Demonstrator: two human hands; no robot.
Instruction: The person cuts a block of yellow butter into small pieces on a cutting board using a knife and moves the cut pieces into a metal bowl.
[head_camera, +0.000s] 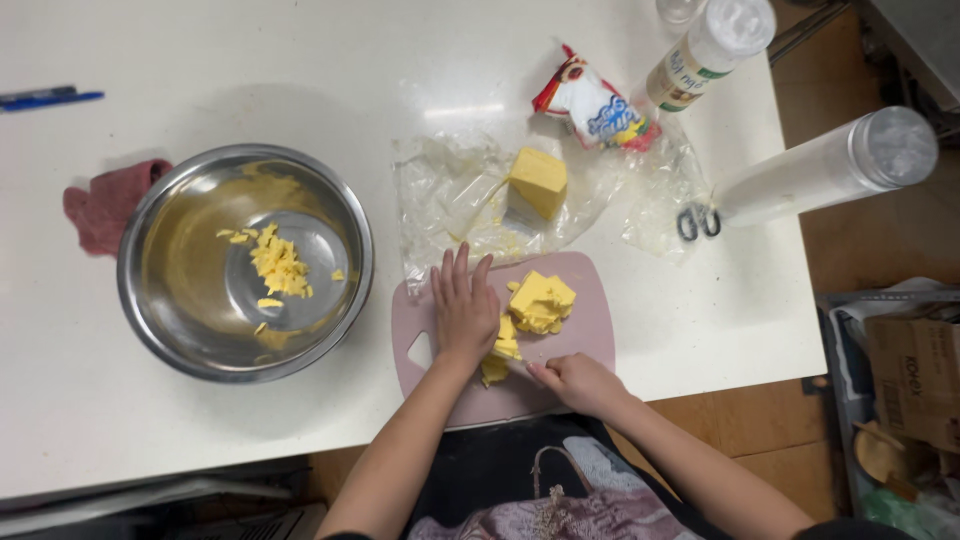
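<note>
A pink cutting board (585, 325) lies at the near edge of the white table, with yellow butter pieces (541, 302) piled on it. My left hand (463, 311) lies flat, fingers together, on the board's left part, beside and over small yellow pieces (506, 345). My right hand (578, 381) is closed at the board's near edge, apparently on a knife handle; the blade is hidden. A steel bowl (160, 300) to the left holds several small butter bits (277, 263). A larger butter block (537, 181) rests on clear wrap behind the board.
A reddish cloth (105, 205) lies left of the bowl, a blue pen (45, 98) at far left. A snack packet (595, 108), two tall clear containers (820, 175) (705, 50) and scissors (697, 222) occupy the right. Boxes (915, 370) sit on the floor beyond the table's right edge.
</note>
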